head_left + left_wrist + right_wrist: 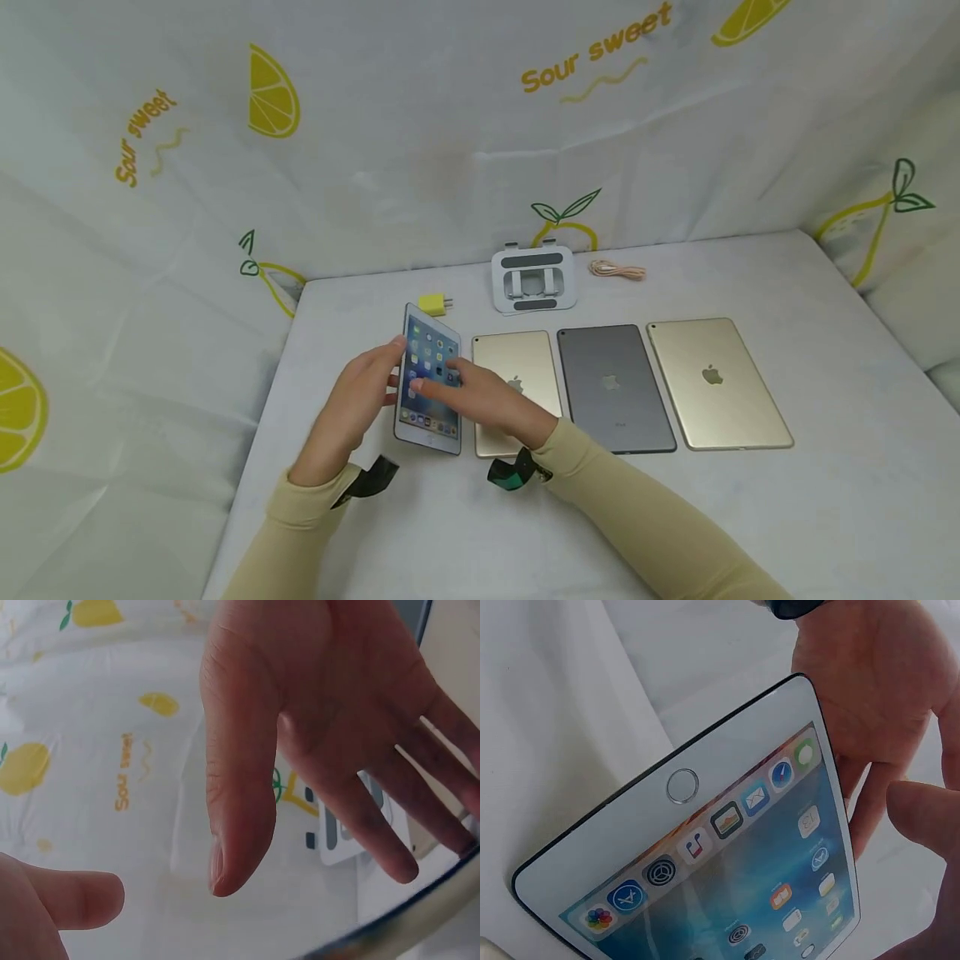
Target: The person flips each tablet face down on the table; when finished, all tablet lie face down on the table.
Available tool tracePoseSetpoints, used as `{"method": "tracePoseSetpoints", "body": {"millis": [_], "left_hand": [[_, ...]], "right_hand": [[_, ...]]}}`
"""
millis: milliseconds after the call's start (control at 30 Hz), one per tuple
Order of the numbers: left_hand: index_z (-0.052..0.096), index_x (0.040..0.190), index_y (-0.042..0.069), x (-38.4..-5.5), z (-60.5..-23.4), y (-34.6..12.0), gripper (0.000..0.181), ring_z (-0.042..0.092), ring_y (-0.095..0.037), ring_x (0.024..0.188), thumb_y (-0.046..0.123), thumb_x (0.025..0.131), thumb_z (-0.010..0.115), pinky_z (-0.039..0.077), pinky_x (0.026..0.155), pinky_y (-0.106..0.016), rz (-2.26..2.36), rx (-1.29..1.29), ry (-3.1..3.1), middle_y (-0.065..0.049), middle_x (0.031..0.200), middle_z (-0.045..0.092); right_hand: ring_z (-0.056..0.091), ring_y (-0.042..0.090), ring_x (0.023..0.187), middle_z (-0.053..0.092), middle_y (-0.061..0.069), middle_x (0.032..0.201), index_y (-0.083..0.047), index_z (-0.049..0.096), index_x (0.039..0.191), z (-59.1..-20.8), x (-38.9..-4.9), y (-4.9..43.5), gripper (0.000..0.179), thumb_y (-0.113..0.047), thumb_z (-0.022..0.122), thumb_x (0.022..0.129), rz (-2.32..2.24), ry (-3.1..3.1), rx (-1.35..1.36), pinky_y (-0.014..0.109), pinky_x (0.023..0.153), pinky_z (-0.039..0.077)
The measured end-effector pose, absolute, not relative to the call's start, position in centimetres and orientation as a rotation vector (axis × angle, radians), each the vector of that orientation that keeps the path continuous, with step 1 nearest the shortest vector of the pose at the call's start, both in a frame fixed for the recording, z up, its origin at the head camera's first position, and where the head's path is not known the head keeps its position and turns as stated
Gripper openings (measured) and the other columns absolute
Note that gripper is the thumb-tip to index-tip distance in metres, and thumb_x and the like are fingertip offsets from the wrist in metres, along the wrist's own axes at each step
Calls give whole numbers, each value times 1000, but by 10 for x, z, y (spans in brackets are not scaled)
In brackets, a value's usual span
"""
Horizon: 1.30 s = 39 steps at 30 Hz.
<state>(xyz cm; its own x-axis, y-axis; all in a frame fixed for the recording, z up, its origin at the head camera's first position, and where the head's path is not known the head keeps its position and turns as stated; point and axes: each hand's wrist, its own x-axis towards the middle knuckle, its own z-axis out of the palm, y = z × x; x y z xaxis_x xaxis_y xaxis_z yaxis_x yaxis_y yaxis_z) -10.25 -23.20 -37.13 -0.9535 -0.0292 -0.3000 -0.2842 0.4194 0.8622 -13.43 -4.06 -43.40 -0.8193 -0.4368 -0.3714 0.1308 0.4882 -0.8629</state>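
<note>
A white-framed tablet with a lit home screen is tilted up at the left of the row. My left hand grips its left edge, thumb at the edge and fingers passing behind. In the right wrist view, the left hand partly disappears behind the tablet. My right hand reaches across in front of the screen. The left wrist view shows the right hand with fingers straight and spread; whether a fingertip touches the glass cannot be told.
Face down to the right lie a small gold tablet, a grey tablet and a larger gold tablet. Behind them are a yellow charger plug, a white folding stand and a coiled pink cable. White cloth covers the table.
</note>
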Motion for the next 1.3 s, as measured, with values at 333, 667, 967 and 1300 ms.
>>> {"method": "tracePoseSetpoints", "body": {"millis": [333, 667, 967, 1300], "left_hand": [[60, 148, 1, -104, -370, -221, 72, 63, -27, 115, 60, 112, 44, 62, 98, -41, 1604, -244, 2410, -15, 149, 60], [57, 151, 1, -103, -371, -219, 68, 65, -24, 106, 56, 113, 44, 63, 96, -42, 1641, -225, 2414, -17, 146, 61], [56, 154, 4, -103, -373, -217, 67, 64, -27, 106, 56, 114, 42, 63, 100, -48, 1647, -184, 2414, -17, 145, 62], [50, 159, 8, -107, -384, -215, 72, 68, -33, 116, 62, 114, 31, 61, 104, -54, 1654, -226, 2324, -22, 148, 57]], "right_hand": [[64, 36, 137, 64, 20, 151, -7, 40, 165, -436, -136, -41, 100, -76, 61, 96, -1362, 2153, -273, 61, 114, 53], [66, 29, 133, 61, 17, 155, -12, 41, 165, -438, -138, -42, 97, -75, 64, 95, -1443, 2079, -318, 52, 111, 57], [67, 27, 132, 59, 15, 157, -12, 42, 163, -437, -136, -43, 90, -70, 65, 97, -1504, 2009, -317, 50, 113, 57], [70, 26, 131, 61, 16, 156, -12, 40, 166, -429, -133, -36, 87, -57, 70, 99, -1583, 1983, -316, 45, 109, 60]]}}
